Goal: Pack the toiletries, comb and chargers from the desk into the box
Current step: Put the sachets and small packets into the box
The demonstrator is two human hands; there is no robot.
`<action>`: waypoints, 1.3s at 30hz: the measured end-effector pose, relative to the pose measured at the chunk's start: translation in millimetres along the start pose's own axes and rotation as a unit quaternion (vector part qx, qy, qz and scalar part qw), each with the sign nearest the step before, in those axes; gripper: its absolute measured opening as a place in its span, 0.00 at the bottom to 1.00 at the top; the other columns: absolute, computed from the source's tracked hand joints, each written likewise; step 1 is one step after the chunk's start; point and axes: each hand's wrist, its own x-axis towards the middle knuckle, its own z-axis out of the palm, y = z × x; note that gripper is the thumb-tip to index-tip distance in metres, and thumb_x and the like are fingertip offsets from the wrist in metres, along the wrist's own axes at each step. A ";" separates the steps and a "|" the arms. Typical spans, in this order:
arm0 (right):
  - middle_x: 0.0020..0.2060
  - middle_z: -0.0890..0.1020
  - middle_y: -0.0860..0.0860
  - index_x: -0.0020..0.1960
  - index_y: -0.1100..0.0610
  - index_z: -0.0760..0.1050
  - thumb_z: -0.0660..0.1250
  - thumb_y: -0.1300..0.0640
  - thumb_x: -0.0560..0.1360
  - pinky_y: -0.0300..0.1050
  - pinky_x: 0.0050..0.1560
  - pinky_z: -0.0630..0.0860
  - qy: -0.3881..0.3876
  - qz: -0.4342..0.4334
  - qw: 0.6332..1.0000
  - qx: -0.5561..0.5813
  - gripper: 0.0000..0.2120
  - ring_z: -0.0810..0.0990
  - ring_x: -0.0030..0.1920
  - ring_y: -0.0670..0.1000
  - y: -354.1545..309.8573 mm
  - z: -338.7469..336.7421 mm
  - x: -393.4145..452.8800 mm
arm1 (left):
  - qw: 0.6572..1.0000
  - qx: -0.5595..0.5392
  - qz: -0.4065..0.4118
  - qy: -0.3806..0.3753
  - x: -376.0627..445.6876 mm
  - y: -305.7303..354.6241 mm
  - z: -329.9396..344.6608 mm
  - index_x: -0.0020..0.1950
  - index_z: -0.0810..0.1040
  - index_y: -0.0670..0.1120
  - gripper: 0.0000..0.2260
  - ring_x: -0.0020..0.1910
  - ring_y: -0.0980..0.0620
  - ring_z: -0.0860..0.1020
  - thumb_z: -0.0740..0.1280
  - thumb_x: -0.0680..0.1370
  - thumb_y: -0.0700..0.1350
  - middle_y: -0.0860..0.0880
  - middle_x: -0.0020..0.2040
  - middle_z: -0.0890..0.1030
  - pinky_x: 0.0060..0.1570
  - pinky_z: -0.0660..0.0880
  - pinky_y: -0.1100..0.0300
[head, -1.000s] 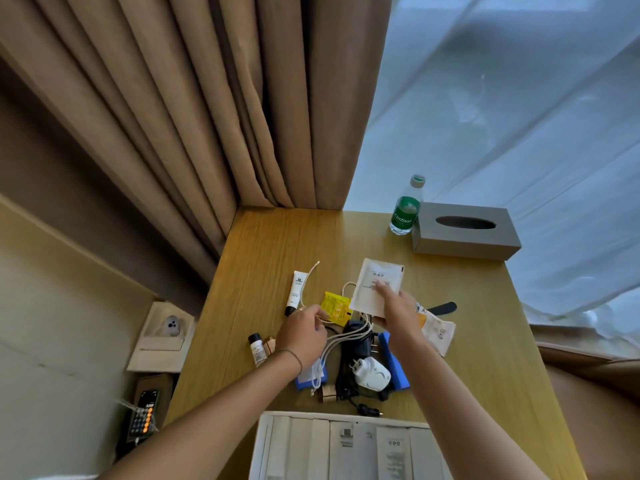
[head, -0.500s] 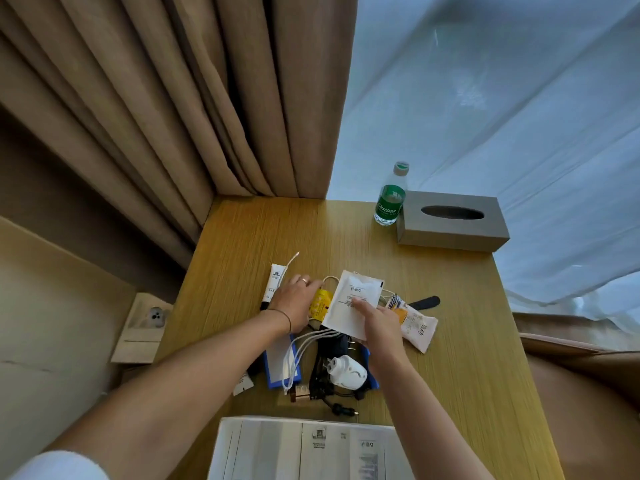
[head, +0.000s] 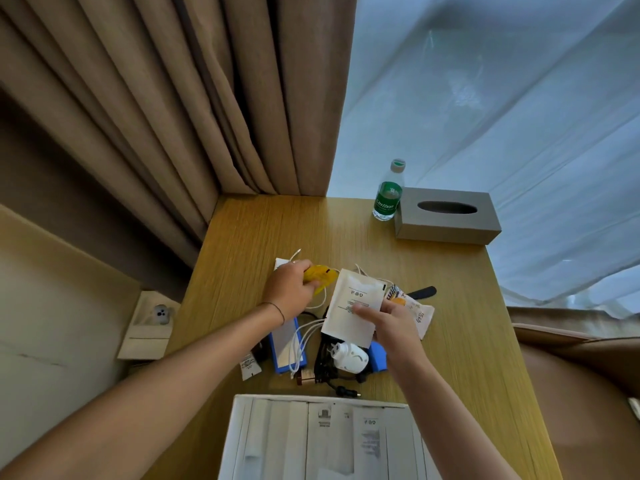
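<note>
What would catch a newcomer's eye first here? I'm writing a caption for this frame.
Probably the two hands mid-desk: the left hand closed on a yellow packet, the right hand holding a white sachet above a tangle of chargers and cables. Next, the white box at the near edge, and the green-labelled bottle beside the grey tissue box at the far right.

Bottle (head: 388,192) upright at worktop (head: 249,244) far edge, touching tissue box (head: 446,216) on its right. Brown curtain (head: 173,98) behind left, sheer curtain (head: 502,116) behind right. Wall socket (head: 160,314) left of worktop.
</note>
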 end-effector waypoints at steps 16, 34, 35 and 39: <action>0.43 0.88 0.55 0.49 0.60 0.86 0.72 0.57 0.76 0.34 0.29 0.74 -0.037 -0.021 0.993 -0.110 0.07 0.86 0.37 0.48 29.9 -8.1 -124.7 | 0.943 -0.315 -0.091 0.054 -137.4 25.7 -47.6 0.49 0.83 0.48 0.04 0.45 0.50 0.85 0.73 0.76 0.41 0.47 0.44 0.86 0.46 0.82 0.57; 0.38 0.87 0.48 0.42 0.51 0.84 0.70 0.55 0.77 0.43 0.35 0.77 0.037 0.085 0.935 -0.343 0.07 0.84 0.36 0.49 145.0 -9.2 -109.5 | 0.949 -0.295 -0.112 0.019 -204.9 4.3 -48.6 0.47 0.85 0.49 0.05 0.43 0.58 0.84 0.71 0.77 0.39 0.51 0.43 0.87 0.46 0.81 0.60; 0.38 0.87 0.49 0.42 0.52 0.84 0.70 0.55 0.77 0.42 0.34 0.77 0.042 0.083 0.932 -0.349 0.07 0.83 0.36 0.48 147.4 -9.1 -105.5 | 0.947 -0.298 -0.116 0.013 -208.9 4.0 -47.9 0.49 0.85 0.47 0.05 0.44 0.55 0.85 0.71 0.77 0.39 0.50 0.44 0.87 0.47 0.82 0.58; 0.46 0.87 0.49 0.47 0.52 0.85 0.71 0.53 0.77 0.44 0.41 0.81 0.036 0.083 0.923 -0.374 0.04 0.85 0.43 0.49 154.5 -7.5 -94.7 | 0.948 -0.295 -0.116 0.003 -222.3 2.5 -46.8 0.54 0.83 0.45 0.08 0.45 0.57 0.85 0.71 0.77 0.37 0.49 0.46 0.87 0.46 0.82 0.61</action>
